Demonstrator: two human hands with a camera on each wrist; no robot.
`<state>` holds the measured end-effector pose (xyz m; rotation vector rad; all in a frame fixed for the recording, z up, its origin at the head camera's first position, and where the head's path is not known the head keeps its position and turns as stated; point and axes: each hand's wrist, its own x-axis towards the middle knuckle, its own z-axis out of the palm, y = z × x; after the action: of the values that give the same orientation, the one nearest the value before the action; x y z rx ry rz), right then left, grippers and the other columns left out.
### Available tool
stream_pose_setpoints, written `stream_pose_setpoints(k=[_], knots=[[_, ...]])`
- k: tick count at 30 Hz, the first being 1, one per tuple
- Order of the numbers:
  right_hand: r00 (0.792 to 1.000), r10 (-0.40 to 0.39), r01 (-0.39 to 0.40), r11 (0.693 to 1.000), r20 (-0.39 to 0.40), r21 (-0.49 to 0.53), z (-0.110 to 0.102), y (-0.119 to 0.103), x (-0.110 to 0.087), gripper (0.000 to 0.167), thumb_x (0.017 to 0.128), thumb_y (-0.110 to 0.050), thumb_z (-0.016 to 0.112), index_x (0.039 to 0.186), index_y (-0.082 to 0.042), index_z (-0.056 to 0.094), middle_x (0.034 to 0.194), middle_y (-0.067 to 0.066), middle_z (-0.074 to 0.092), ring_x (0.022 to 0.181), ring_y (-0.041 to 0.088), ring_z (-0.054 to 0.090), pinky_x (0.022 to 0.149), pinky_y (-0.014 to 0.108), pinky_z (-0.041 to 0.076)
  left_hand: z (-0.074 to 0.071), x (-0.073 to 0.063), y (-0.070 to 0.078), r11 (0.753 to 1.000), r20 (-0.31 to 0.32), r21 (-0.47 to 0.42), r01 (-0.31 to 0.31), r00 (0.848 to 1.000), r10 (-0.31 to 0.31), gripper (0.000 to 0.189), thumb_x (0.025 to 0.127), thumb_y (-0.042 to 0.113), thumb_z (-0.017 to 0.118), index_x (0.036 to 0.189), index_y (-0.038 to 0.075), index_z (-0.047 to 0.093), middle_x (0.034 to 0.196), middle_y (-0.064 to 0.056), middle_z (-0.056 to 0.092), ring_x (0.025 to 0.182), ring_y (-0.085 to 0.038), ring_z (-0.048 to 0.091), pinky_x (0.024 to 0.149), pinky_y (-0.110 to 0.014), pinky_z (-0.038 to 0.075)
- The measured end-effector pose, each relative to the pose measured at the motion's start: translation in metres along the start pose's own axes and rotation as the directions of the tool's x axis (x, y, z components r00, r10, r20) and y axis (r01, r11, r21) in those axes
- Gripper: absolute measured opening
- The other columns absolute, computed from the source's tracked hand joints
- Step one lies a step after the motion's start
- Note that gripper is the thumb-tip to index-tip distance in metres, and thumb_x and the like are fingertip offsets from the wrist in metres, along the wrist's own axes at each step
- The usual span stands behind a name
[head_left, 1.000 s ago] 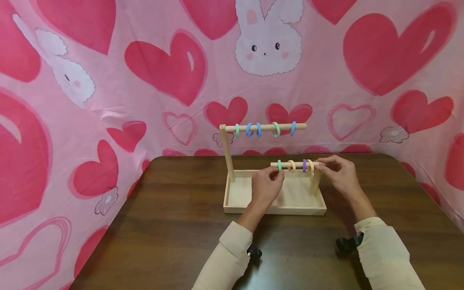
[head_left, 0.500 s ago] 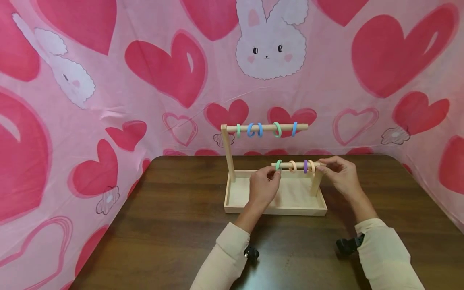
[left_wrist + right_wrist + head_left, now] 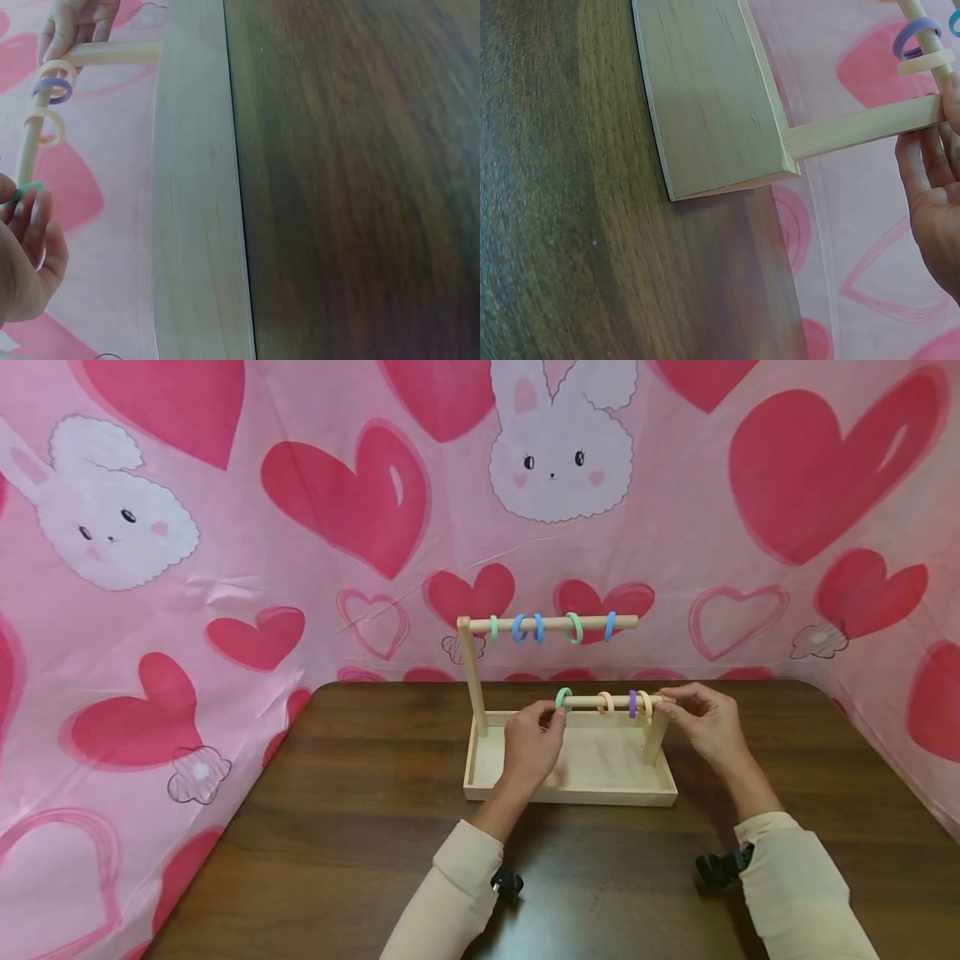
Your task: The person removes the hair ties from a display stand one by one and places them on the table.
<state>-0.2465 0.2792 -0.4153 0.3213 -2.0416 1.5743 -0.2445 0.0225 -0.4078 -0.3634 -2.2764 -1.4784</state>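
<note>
My left hand [image 3: 531, 743] pinches a mint green ring [image 3: 562, 695] at the free left end of the lower wooden rod [image 3: 587, 702]. In the left wrist view that green ring [image 3: 31, 187] shows between thumb and fingers, right at the rod's tip. Farther along the rod hang a peach ring [image 3: 606, 703], a purple ring [image 3: 633, 703] and another peach ring [image 3: 645, 704]. My right hand [image 3: 707, 727] grips the top of the short post [image 3: 655, 739], where the rod joins it. The right wrist view shows its fingers beneath this post [image 3: 862, 133].
Both posts rise from a shallow wooden tray [image 3: 570, 796] on the dark wooden table [image 3: 337, 843]. A taller post [image 3: 472, 677] at left carries an upper rod [image 3: 557, 624] with several green and blue rings. A pink heart-patterned cloth [image 3: 315, 610] hangs behind.
My left hand has moved left, sliding the green ring along the lower rod to its free end. My right hand keeps its grip on the post top.
</note>
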Motion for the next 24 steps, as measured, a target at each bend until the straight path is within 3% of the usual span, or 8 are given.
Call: stream_pose_setpoints(k=[9, 19, 24], knots=[[1.000, -0.024, 0.024, 0.997, -0.006, 0.078, 0.001, 0.000, 0.000, 0.015, 0.086, 0.016, 0.068, 0.100, 0.012, 0.071, 0.094, -0.028, 0.074, 0.082, -0.012, 0.068, 0.071, 0.006, 0.053, -0.007, 0.002, -0.005, 0.997, 0.002, -0.047, 0.054, 0.999, -0.054, 0.016, 0.096, 0.015, 0.066, 0.098, 0.002, 0.077, 0.083, -0.011, 0.076, 0.070, -0.007, 0.065, 0.062, -0.015, 0.051], [1.000, -0.010, 0.011, 0.994, -0.007, 0.105, 0.000, -0.013, -0.014, 0.016, 0.086, 0.016, 0.068, 0.100, 0.009, 0.073, 0.094, -0.026, 0.075, 0.082, -0.010, 0.069, 0.072, 0.007, 0.053, -0.021, -0.009, -0.004, 0.986, 0.016, -0.118, 0.115, 0.993, -0.114, 0.015, 0.095, 0.012, 0.066, 0.095, 0.000, 0.075, 0.080, -0.014, 0.075, 0.065, -0.002, 0.061, 0.060, -0.015, 0.049], [1.000, 0.004, -0.003, 0.996, -0.012, 0.089, 0.000, -0.020, -0.021, 0.020, 0.087, 0.015, 0.069, 0.099, 0.001, 0.076, 0.094, -0.027, 0.074, 0.082, -0.010, 0.068, 0.071, 0.007, 0.053, -0.027, -0.016, -0.003, 0.983, 0.031, -0.136, 0.120, 0.993, -0.116, 0.015, 0.095, 0.011, 0.066, 0.095, -0.001, 0.075, 0.080, -0.018, 0.075, 0.065, -0.003, 0.061, 0.059, -0.015, 0.048]])
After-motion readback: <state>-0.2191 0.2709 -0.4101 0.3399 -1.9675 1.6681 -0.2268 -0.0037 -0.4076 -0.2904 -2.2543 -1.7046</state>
